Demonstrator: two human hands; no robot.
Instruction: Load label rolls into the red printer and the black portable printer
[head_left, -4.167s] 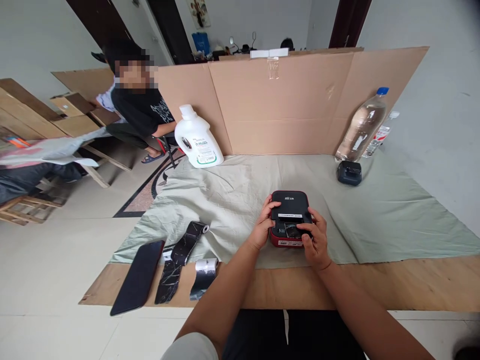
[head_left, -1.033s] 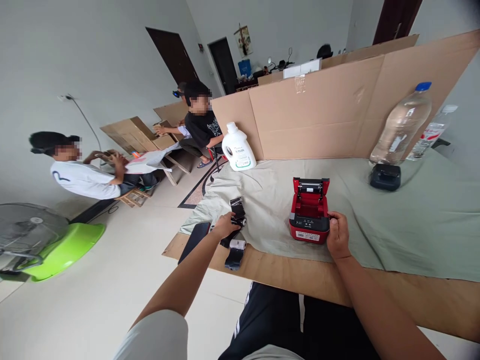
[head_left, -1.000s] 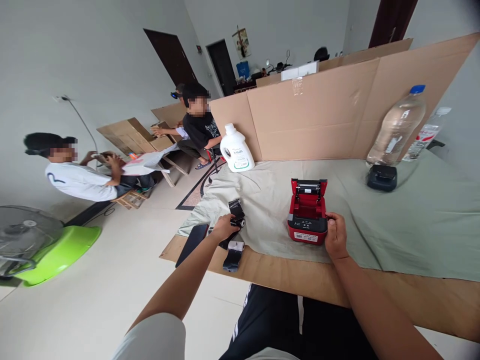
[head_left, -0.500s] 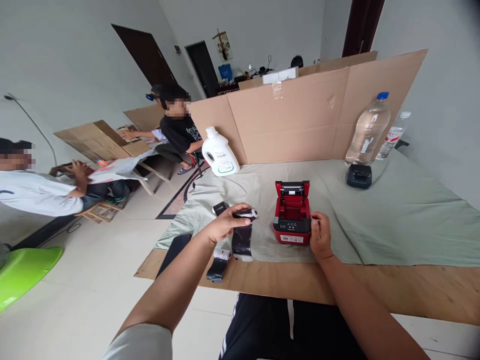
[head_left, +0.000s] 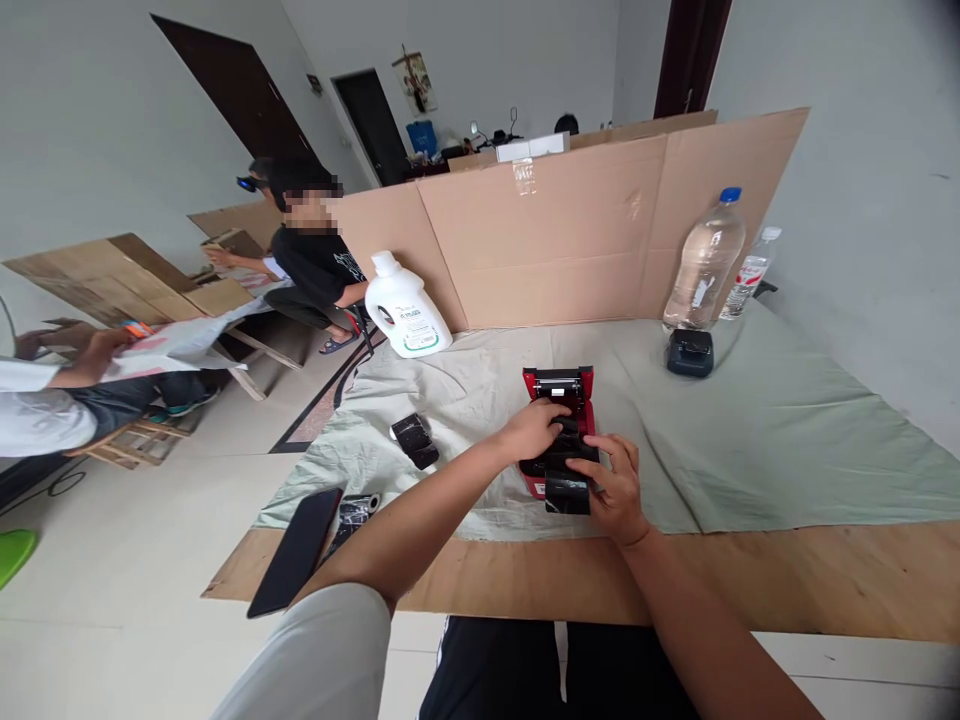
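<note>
Red label printer [head_left: 559,385] sits mid-frame on the green cloth [head_left: 750,430], lid open. Left hand [head_left: 534,428] is closed around a dark paper roll [head_left: 564,440] in the printer bay; right hand [head_left: 611,485] pinches the roll's loose tail [head_left: 566,492] at the front edge. Loading step looks underway; seating the roll straight seems to matter.

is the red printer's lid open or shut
Open: the red printer's lid stands upright behind the left hand, which reaches into the bay.
</note>
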